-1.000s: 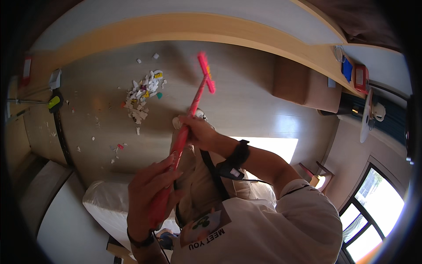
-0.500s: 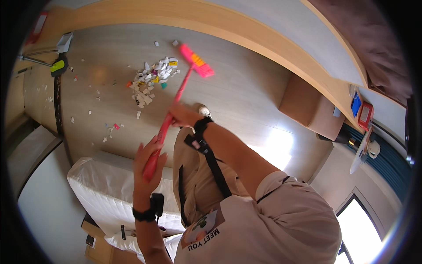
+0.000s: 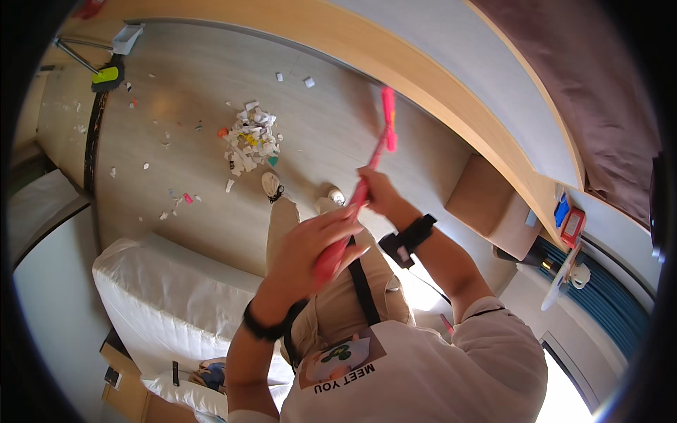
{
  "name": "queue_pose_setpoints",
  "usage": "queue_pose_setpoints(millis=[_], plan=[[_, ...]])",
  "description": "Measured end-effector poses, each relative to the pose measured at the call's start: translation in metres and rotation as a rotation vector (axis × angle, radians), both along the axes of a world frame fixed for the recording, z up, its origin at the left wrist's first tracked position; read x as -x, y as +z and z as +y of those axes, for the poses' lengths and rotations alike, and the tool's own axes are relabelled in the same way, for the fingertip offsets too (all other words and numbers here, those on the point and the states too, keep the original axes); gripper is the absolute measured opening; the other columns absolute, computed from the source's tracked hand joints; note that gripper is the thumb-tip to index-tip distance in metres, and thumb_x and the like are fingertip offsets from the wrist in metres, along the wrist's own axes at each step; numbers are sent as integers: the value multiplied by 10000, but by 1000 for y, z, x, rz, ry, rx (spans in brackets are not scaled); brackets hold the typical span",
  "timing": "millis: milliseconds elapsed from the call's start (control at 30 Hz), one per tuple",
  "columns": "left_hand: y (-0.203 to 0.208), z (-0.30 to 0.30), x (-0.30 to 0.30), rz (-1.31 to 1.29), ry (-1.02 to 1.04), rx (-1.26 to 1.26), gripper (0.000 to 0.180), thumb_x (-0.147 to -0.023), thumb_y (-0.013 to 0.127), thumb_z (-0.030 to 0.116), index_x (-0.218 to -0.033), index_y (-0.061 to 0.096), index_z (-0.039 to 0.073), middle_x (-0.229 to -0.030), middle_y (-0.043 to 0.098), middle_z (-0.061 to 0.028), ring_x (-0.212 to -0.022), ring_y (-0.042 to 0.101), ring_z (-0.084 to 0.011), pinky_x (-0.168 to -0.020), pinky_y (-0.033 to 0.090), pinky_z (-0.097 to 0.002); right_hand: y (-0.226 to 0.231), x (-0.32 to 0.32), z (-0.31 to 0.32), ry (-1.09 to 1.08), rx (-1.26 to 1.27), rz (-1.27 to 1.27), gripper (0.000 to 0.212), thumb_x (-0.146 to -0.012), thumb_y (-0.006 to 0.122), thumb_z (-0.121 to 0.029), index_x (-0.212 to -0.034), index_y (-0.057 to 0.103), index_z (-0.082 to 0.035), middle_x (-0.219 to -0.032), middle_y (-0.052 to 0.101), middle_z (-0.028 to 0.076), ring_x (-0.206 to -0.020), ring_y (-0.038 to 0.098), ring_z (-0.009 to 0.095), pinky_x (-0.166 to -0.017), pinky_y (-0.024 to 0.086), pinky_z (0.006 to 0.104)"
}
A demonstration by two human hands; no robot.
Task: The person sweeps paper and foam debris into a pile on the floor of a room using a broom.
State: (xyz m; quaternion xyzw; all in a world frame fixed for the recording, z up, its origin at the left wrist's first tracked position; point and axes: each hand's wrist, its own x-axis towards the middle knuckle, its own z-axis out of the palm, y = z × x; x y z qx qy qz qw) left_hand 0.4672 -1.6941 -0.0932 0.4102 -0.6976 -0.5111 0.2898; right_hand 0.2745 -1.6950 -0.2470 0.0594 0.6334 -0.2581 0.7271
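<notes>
A pink broom slants up across the view, its narrow head (image 3: 388,120) turned edge-on beside the wooden furniture base. Whether the bristles touch the floor I cannot tell. My right hand (image 3: 379,192) is wrapped round the pink handle (image 3: 358,201) at its middle. Lower down, near the handle's end, my left hand (image 3: 302,243) holds it loosely between the thumb and the long, fairly straight fingers. A heap of torn white paper scraps (image 3: 252,141) with some coloured bits lies on the floor, left of the broom head and just beyond my shoes.
Two white pieces lie near the wooden edge (image 3: 423,77), and small scraps (image 3: 187,199) are strewn to the left. A green-headed broom (image 3: 108,76) and a dustpan (image 3: 127,39) stand far left. A plastic-covered mattress (image 3: 176,289) is at lower left, a brown box (image 3: 486,197) at right.
The broom has swung right, away from the scrap heap, and its head has turned edge-on. Both hands have moved right with it, and a second shoe shows beside the heap.
</notes>
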Motion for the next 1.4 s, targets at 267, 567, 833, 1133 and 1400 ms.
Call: queue_pose_setpoints(millis=[267,567,833,1133,1400], plan=[[-116,-34,-34,235,138,-285,253,-737,660,64,-970,564,44,-1052,576,-145,-1008,551,-212,-836,444,-290,-96,-28,-62,-10,-108,162,231,-766,475,-196,-607,351,-85,-471,350,44,-357,347,143,-309,231,269],[-85,-49,-216,127,473,-312,196,-765,595,10,-958,561,12,-1094,558,-163,-1018,542,-215,-893,383,-313,-111,-253,-136,340,-52,-61,183,-767,480,-201,-657,377,-99,-492,352,25,-363,307,115,-320,204,246],[11,-8,-293,-279,495,-92,247,-698,661,163,-901,587,44,-1002,592,-184,-933,578,-312,-879,392,-416,9,-354,-102,571,-21,-181,214,-785,529,-243,-679,412,-98,-523,426,26,-373,371,111,-323,244,233],[-119,-61,-202,198,795,-116,276,-796,566,12,-1066,513,-11,-1154,515,-152,-1026,499,-166,-848,394,-249,-85,-306,-199,521,83,118,341,-844,395,-351,-627,373,-89,-465,370,26,-333,325,139,-321,224,244],[-43,24,-235,-70,984,-261,238,-769,597,100,-985,556,11,-1074,552,-219,-958,572,-276,-856,401,-321,-63,-363,-111,910,4,-209,223,-792,483,-254,-699,398,-70,-544,402,31,-399,360,119,-326,260,256]])
